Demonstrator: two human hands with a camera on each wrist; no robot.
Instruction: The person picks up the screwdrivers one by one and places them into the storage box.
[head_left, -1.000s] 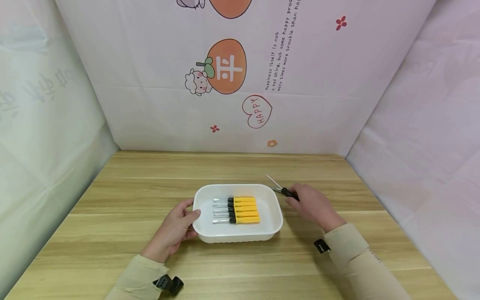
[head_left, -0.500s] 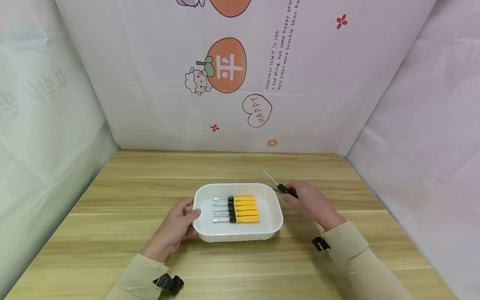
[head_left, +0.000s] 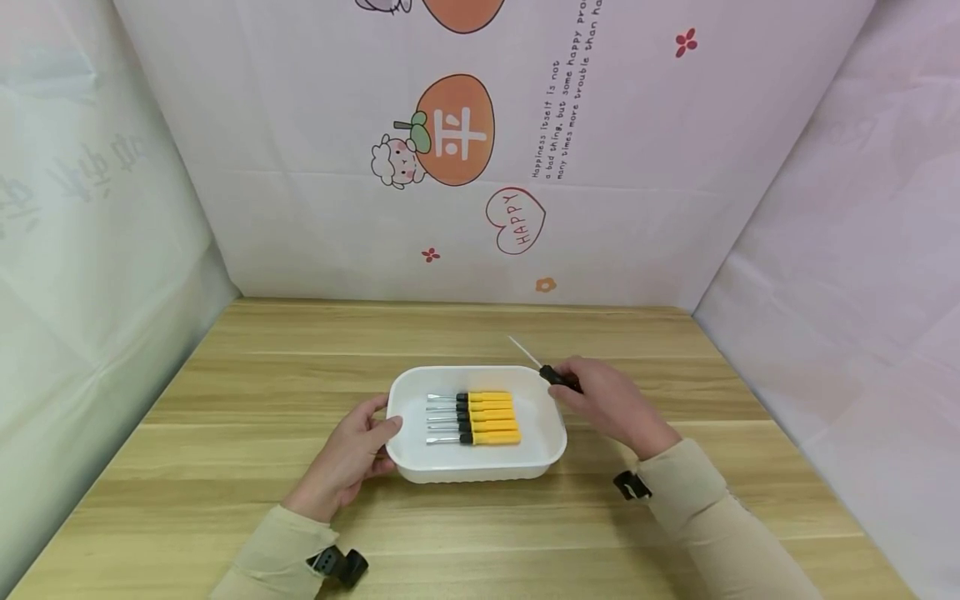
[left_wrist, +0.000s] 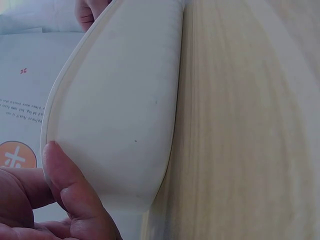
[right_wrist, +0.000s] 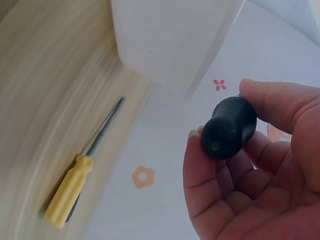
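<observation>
My left hand [head_left: 347,457] holds the left end of a white plastic tray [head_left: 480,473], thumb over the rim; in the left wrist view the thumb [left_wrist: 75,187] lies against the tray's outer wall. Inside the tray, several yellow-and-black screwdrivers [head_left: 492,418] lie side by side, tips to the left. My right hand [head_left: 609,402] pinches a screwdriver by its black handle [head_left: 558,378] near the tray's far right corner, its thin shaft pointing up and left. The right wrist view shows that handle [right_wrist: 229,129] end-on between thumb and fingers.
A yellow-handled screwdriver [right_wrist: 70,190] lies on the wooden table [right_wrist: 30,125] below the right hand in the right wrist view; the head view does not show it. White printed sheets [head_left: 337,233] stand behind the table and along both sides.
My right hand has moved left with the black-handled screwdriver, towards the tray's far right corner. The left hand and the tray have stayed in place.
</observation>
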